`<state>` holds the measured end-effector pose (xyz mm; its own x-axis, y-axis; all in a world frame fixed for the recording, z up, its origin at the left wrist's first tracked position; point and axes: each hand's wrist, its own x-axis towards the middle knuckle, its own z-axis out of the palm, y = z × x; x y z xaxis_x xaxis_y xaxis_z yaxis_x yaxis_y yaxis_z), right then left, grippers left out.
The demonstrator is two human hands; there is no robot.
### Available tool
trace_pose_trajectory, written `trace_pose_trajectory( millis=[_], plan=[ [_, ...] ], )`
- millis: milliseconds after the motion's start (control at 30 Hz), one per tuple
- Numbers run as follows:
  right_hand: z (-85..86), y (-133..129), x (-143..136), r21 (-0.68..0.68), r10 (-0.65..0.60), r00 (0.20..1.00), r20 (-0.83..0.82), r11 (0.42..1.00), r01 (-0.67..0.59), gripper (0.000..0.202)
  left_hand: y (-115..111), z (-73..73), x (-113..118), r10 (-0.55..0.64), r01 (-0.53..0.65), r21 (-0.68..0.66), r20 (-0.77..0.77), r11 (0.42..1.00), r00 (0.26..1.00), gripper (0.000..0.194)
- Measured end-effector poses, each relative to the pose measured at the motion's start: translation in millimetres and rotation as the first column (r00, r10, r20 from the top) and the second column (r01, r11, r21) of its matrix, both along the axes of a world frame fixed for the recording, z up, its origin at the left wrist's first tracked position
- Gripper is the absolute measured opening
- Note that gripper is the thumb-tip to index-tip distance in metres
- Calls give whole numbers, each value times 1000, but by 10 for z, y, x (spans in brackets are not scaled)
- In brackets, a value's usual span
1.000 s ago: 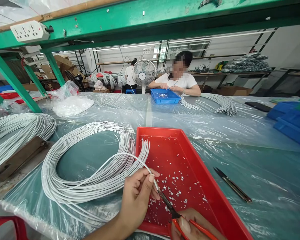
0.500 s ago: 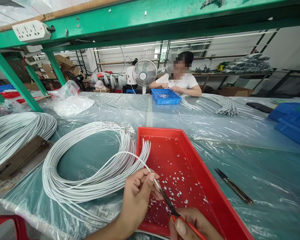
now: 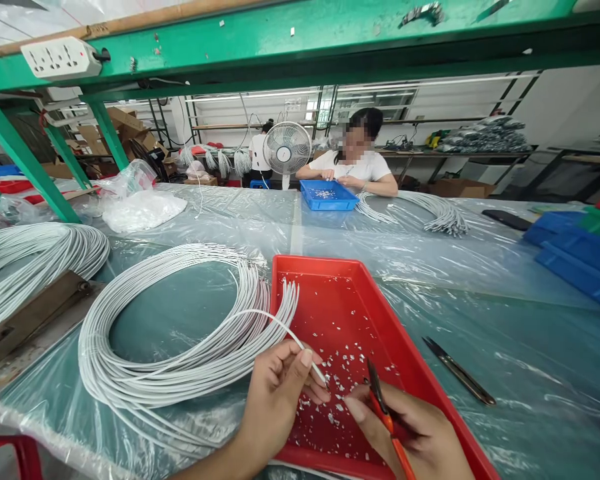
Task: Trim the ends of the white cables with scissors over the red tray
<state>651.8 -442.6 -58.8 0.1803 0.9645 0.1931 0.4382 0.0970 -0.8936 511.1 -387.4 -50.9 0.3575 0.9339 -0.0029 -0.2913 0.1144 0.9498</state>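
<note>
My left hand [image 3: 283, 393] pinches one white cable [image 3: 316, 369] close to its end, over the near left part of a red tray [image 3: 395, 320]. The cable arcs out of a large coil of white cables [image 3: 125, 380] lying left of the tray, with other cable ends resting over the tray's rim. In my right hand [image 3: 410, 427] is an orange-handled cutting tool [image 3: 386, 415], its dark tip pointing up and apart from the cable. Small silvery scraps [image 3: 347, 357] are scattered across the tray bottom.
Dark metal tweezers [image 3: 459, 371] lie right of the tray. A second cable coil [image 3: 55, 260] and a metal block [image 3: 35, 313] are at the left. Across the table, a person [image 3: 350, 160] works over a blue tray [image 3: 329, 200]. Blue bins [image 3: 580, 260] stand at the far right.
The tool in my right hand has come away from the cable end and turned upright, moving to the right. My left hand still pinches the cable.
</note>
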Motion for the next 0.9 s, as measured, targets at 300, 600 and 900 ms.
trace_pose_trajectory(
  millis=[300,600,900],
  plan=[
    [-48,67,7,16,145,989,-33,989,-145,20,-53,-40,-13,-52,67,90,-159,994,986,27],
    [112,73,52,-28,256,933,254,966,-257,22,-48,-16,-57,-95,164,201,-313,966,945,35],
    [114,183,87,-136,357,933,57,928,-347,12,30,2,-83,-241,253,84,-130,964,962,41]
  ],
)
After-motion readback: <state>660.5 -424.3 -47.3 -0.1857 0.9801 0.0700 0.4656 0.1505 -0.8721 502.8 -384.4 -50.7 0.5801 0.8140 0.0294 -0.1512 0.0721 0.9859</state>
